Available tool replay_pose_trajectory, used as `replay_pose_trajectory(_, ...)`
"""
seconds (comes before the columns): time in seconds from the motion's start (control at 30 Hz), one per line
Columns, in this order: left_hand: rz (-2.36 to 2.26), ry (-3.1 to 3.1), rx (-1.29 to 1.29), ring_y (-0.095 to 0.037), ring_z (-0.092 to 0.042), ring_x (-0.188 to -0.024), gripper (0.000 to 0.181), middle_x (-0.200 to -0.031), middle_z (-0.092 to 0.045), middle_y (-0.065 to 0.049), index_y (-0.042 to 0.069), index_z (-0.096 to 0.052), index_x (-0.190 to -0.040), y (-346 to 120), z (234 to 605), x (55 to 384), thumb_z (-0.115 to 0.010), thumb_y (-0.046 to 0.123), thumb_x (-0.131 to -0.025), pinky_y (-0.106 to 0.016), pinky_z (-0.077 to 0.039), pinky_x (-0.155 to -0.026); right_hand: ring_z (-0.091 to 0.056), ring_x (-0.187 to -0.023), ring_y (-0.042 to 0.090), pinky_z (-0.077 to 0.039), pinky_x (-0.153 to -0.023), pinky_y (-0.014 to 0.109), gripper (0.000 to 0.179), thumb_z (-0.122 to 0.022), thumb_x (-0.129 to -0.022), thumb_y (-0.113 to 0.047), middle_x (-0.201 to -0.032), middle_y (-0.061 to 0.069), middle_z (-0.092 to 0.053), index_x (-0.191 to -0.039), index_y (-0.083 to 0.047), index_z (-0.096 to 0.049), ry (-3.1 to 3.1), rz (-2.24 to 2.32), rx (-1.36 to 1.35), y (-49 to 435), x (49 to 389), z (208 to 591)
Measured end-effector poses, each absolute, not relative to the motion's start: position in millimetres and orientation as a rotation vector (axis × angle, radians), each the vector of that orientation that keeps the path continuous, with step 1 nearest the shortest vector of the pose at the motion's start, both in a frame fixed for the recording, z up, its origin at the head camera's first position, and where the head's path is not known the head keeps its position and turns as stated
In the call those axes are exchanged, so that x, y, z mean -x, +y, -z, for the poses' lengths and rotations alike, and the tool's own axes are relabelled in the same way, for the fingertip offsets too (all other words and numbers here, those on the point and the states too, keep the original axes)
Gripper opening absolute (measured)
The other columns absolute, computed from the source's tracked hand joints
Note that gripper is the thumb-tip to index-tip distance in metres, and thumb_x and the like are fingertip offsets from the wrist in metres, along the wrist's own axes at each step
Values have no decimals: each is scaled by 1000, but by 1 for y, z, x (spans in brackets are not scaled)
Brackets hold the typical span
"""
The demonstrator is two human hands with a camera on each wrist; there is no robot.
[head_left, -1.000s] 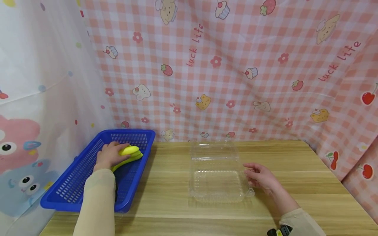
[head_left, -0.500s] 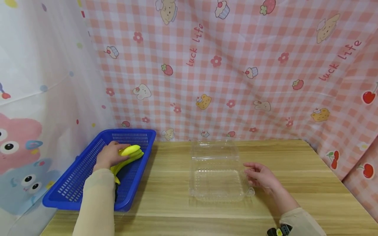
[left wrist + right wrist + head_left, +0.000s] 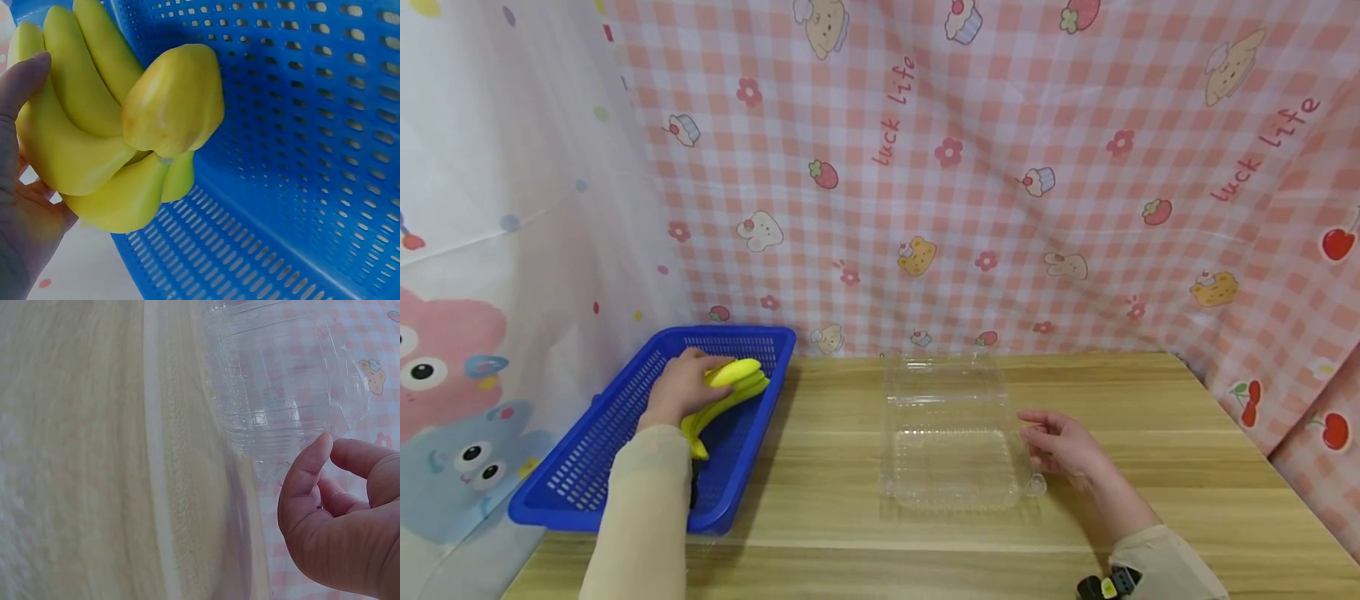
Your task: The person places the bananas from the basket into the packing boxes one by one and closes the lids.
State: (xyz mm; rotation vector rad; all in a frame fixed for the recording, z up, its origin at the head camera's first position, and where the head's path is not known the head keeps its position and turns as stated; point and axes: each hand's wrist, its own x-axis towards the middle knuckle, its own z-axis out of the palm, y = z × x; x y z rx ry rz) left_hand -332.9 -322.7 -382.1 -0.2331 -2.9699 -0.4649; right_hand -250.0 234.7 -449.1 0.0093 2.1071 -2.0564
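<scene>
Our left hand [image 3: 679, 390] holds one banana bunch [image 3: 730, 398] in one blue basket [image 3: 591, 458], long way slanted, tips toward its far end. Right of it, we can't tell if our right hand [image 3: 1062, 448] pinches one clear box [image 3: 955, 467].

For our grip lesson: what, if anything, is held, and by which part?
The left hand holds a curved yellow banana bunch by an outer banana; whether the right hand grips the clear plastic rectangular container is unclear.
</scene>
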Motion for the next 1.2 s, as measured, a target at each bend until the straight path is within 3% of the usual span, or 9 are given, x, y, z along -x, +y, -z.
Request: replay_pose_trajectory(1.2, 377, -2806, 364, -43, -45, -104, 51, -123, -51, -24, 12, -62, -135, -318, 350, 323, -72, 32, -89, -60, -41, -85, -54, -69, 8, -50, -58, 19, 50, -53, -100, -2, -92, 4, -54, -141, 17, -32, 2089, 2071, 12, 236, 251, 452)
